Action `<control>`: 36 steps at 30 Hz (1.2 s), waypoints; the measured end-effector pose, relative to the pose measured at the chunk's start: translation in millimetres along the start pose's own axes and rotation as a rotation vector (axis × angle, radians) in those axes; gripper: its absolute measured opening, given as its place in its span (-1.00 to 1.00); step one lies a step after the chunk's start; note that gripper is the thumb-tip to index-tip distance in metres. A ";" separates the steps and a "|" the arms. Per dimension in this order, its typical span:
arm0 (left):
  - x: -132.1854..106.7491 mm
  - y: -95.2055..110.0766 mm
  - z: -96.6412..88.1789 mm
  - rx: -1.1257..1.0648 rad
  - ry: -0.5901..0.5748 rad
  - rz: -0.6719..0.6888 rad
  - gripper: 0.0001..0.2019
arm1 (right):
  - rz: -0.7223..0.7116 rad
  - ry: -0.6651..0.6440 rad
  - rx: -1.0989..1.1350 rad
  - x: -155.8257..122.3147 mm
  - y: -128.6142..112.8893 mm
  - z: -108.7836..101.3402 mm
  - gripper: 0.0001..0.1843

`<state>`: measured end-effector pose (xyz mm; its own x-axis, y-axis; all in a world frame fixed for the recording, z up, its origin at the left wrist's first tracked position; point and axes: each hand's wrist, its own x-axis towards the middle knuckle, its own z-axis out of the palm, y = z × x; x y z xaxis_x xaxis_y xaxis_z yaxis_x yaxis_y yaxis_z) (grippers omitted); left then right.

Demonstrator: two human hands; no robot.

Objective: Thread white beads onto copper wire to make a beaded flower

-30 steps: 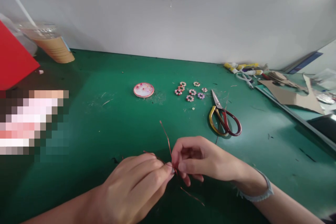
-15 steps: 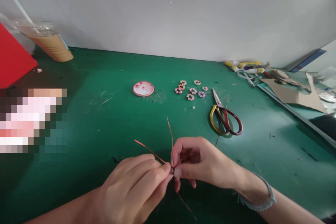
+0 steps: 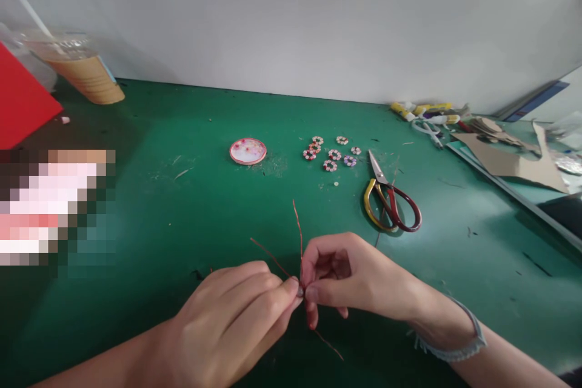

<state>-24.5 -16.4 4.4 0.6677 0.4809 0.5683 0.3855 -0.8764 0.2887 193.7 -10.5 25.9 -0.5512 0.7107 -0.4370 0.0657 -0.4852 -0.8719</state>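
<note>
L hand (image 3: 243, 309) fingers pinch small greyish bead (image 3: 299, 293) w/ thin reddish wires (image 3: 300, 233); R hand (image 3: 364, 279) fingers narrow right beside it, can't tell if gripping wire. Bead's approx. mid-width, well off counter's (image 3: 182, 218) far edge. Best: firm L pinch, bend wire close to bead, gently, no kinks.

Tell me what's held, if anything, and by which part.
Thin reddish wire, held away from its loose ends, near a small bead-like piece. The left hand pinches there; the right hand is at the same spot, but its exact grip is unclear.
</note>
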 end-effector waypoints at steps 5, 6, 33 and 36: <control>-0.2 0.4 -1.6 0.018 -0.041 0.030 -0.85 | 0.005 -0.009 -0.016 -0.2 0.8 0.2 -0.94; 0.5 0.8 -2.3 0.025 -0.047 0.043 -0.85 | 0.001 -0.006 -0.020 -0.3 0.8 0.7 -0.95; 13.3 14.3 3.0 -0.422 -0.095 -0.419 -0.85 | -0.289 0.110 -0.485 -12.7 -3.6 6.4 -0.84; 17.3 16.2 2.4 -0.540 -0.168 -0.650 -0.83 | -0.394 0.178 -0.603 -14.3 -4.6 10.2 -0.83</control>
<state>-5.1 -22.2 17.1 0.5219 0.8513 0.0539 0.3964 -0.2979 0.8684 192.8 -23.6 38.5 -0.4881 0.8713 -0.0514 0.3651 0.1503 -0.9187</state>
